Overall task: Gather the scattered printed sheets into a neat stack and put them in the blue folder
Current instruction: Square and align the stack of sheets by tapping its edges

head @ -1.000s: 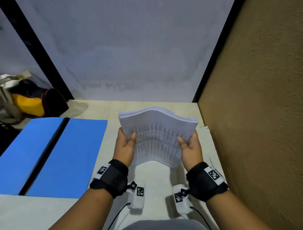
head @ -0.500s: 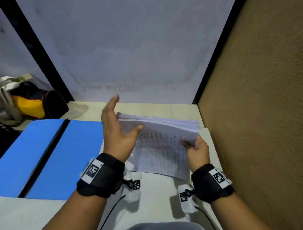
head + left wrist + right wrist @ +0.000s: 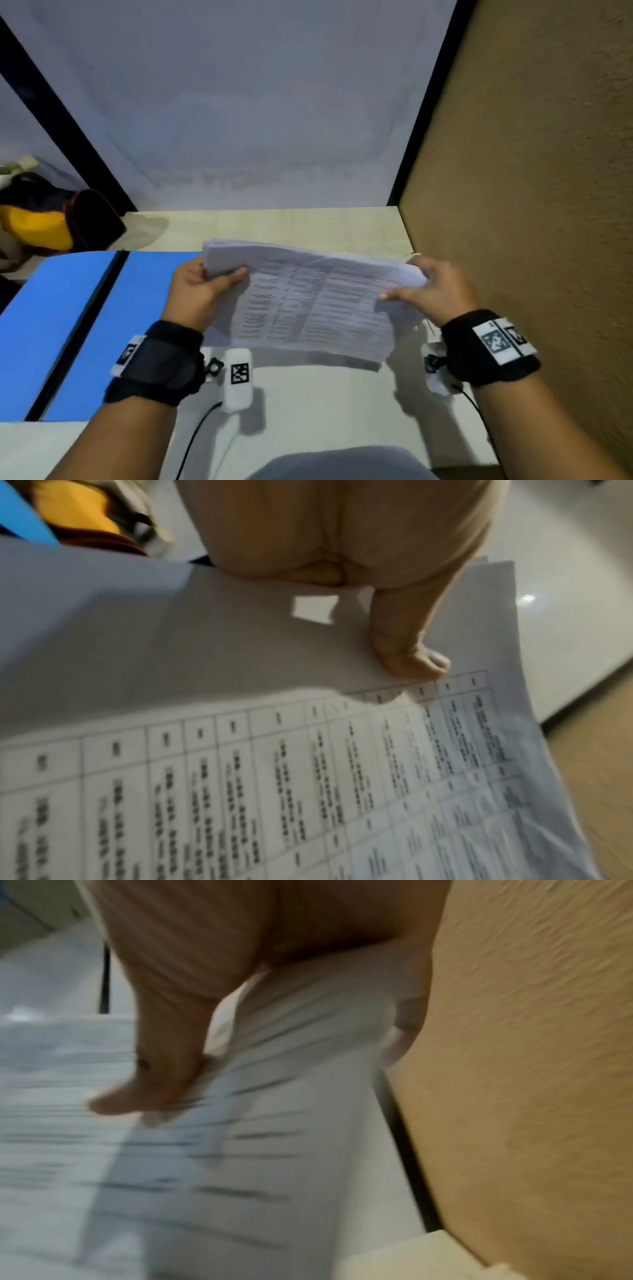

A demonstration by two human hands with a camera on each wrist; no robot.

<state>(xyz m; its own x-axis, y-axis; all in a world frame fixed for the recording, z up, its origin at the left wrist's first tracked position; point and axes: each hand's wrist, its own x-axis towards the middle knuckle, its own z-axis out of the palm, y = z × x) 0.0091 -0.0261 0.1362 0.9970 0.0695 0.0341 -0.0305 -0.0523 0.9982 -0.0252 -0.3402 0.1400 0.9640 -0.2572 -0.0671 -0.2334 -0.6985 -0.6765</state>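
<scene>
A thick stack of printed sheets (image 3: 308, 301) hangs above the desk, its printed tables facing me. My left hand (image 3: 202, 287) grips the stack's left end, thumb on top and fingers underneath. My right hand (image 3: 431, 291) grips the right end the same way. In the left wrist view the thumb (image 3: 407, 647) presses on the top sheet (image 3: 240, 777). The right wrist view is blurred and shows a thumb (image 3: 154, 1080) on the paper (image 3: 257, 1123). The blue folder (image 3: 85, 329) lies open and flat on the desk to the left, its inside bare.
A tan wall (image 3: 531, 205) stands close on the right, near my right hand. A black and yellow bag (image 3: 44, 222) sits at the far left behind the folder. A white panel (image 3: 239, 102) backs the light desk (image 3: 308, 404).
My left hand, which had let go and lifted beside the stack, has come back and taken hold of the stack's left end. The stack has turned and now lies wide between both hands.
</scene>
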